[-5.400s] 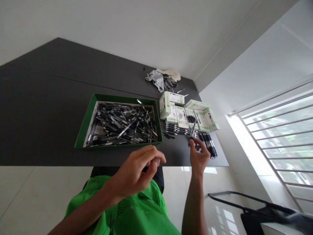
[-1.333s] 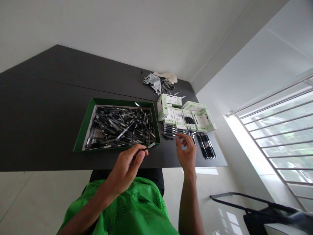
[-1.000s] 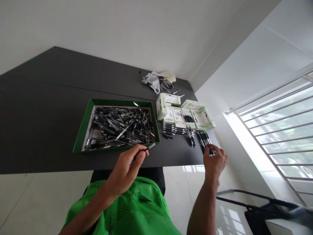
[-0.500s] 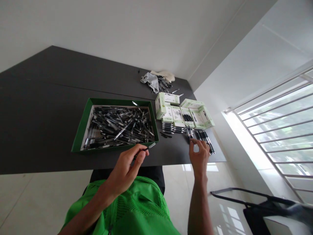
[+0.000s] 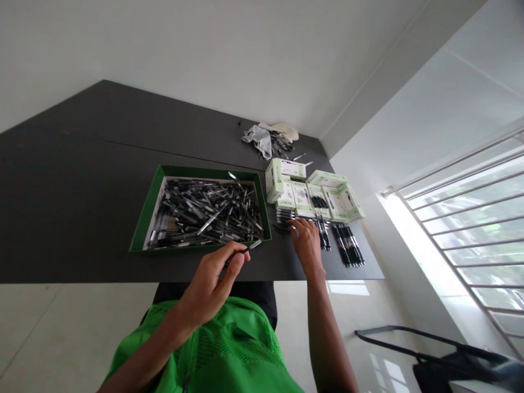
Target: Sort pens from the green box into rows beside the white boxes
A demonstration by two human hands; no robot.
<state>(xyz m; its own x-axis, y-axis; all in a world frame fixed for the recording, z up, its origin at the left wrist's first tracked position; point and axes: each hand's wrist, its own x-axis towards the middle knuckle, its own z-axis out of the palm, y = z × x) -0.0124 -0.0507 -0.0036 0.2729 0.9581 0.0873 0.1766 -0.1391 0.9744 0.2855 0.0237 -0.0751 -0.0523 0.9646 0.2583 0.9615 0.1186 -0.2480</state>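
My left hand (image 5: 223,265) is closed around a pen (image 5: 254,245), its clear end sticking out past the thumb and forefinger, just in front of the green box. My right hand (image 5: 305,240) has its thumb and fingertips brought together at the small black pen pieces (image 5: 280,230) on the table; what lies between the fingertips is too small to make out. Just beyond them are stacked pens (image 5: 284,215). To the right of that hand lie a pair of upright-pointing pens (image 5: 323,234) and a row of several black pens (image 5: 349,245).
A green box (image 5: 141,224) full of loose pens (image 5: 204,213) stands on the dark table (image 5: 82,191). White-green cartons (image 5: 275,183) and an open carton (image 5: 344,202) sit behind the pens. Farther back lie a grey cloth (image 5: 258,139) and more pens. A wall borders the right.
My right hand has let go of the pen beside the pair and moved left to the small black pieces. My left hand still holds its pen. The view has shifted slightly.
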